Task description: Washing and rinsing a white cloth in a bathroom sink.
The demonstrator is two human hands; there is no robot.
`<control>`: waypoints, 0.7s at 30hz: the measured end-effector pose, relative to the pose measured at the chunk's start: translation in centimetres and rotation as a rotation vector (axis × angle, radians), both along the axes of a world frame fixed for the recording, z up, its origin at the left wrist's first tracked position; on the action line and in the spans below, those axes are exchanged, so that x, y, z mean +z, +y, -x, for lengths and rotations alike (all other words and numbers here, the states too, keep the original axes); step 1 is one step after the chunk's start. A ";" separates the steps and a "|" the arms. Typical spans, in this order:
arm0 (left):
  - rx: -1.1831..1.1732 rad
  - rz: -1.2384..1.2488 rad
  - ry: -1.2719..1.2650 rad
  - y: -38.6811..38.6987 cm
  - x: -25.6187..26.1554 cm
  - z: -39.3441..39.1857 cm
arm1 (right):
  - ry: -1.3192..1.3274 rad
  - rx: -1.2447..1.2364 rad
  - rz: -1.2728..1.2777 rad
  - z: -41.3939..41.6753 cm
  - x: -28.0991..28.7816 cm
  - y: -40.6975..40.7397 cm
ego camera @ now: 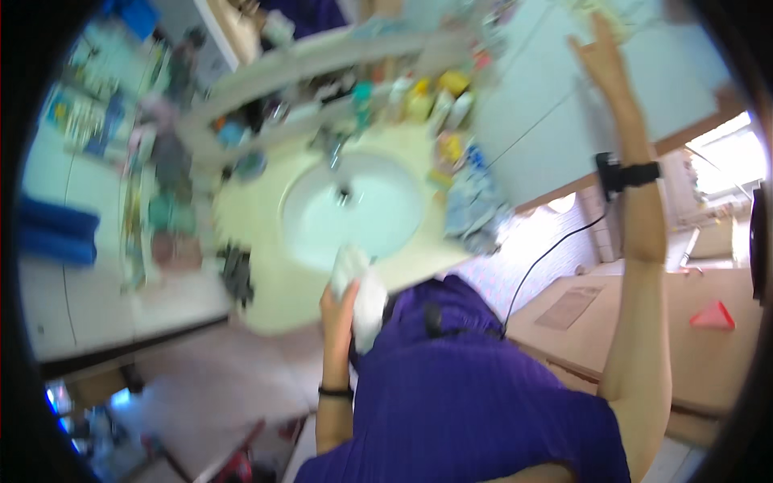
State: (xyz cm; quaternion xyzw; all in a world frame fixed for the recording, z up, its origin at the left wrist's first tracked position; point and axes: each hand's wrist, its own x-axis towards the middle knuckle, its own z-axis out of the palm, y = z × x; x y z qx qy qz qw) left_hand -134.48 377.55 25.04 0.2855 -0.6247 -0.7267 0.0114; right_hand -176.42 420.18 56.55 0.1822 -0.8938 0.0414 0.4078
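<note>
My left hand (338, 311) holds a bunched white cloth (367, 302) just in front of the near rim of a white washbasin (380, 211). Part of the cloth hangs down against my purple top. My right hand (604, 57) is raised high at the upper right, close to the pale tiled wall, with some fingers apart. Its fingertips meet or overlap a blurred pale yellow-green thing (595, 12); whether they grip it cannot be told. A metal faucet (334, 145) stands behind the basin.
Bottles (420, 102) line the back of the pale yellow counter (272, 302). At its right edge lies a blue and white plastic bag (474, 199), at its left a dark cloth (237, 271). A black cable (537, 259) hangs from my right wrist's strap. A blue towel (57, 229) hangs far left.
</note>
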 end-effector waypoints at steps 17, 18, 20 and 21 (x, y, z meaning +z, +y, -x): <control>0.341 0.067 -0.250 -2.6 -3.5 -2.1 | -0.886 0.575 0.138 -0.9 -32.2 -32.4; 0.373 0.044 -0.275 -2.5 -3.8 -2.1 | -0.893 0.572 0.129 -0.1 -32.4 -33.8; 0.419 0.020 -0.289 -2.1 -3.0 -2.4 | -0.991 0.525 0.049 1.6 -33.1 -37.0; 0.455 -0.001 -0.288 -1.9 -2.9 -1.9 | -0.994 0.527 0.041 2.9 -34.3 -37.9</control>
